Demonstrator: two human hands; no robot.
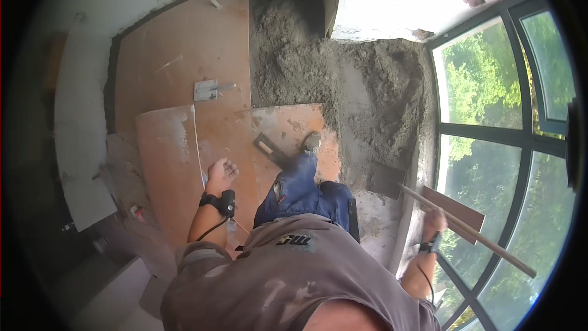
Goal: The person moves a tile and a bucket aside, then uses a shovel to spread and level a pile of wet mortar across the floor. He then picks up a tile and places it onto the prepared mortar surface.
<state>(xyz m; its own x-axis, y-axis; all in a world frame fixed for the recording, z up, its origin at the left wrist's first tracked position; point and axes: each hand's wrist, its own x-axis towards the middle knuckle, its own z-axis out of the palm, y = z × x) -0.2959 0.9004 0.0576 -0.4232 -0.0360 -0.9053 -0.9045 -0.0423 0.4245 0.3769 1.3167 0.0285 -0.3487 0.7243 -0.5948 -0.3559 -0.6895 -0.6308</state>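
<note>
My right hand (433,220) is wrapped round the long wooden handle (478,237) of a shovel. Its flat, dark square blade (386,179) lies on the sandy mortar beside the window ledge. Bare and loosely curled, my left hand (222,175) hangs above the reddish-brown tiles (226,129), with nothing visible in it. A black rectangular tool with a slot (269,148), its kind unclear, lies on the tiles by my shoe (312,141). Farther off, a notched-looking metal trowel (206,90) rests on a tile.
Rough grey mortar (291,55) spreads beyond the tiles to the wall. Large framed windows (484,147) line the right side, with a brown board (453,214) leaning beside the ledge. A loose tile (166,147) overlaps others at left. A long pale panel (82,129) stands farther left.
</note>
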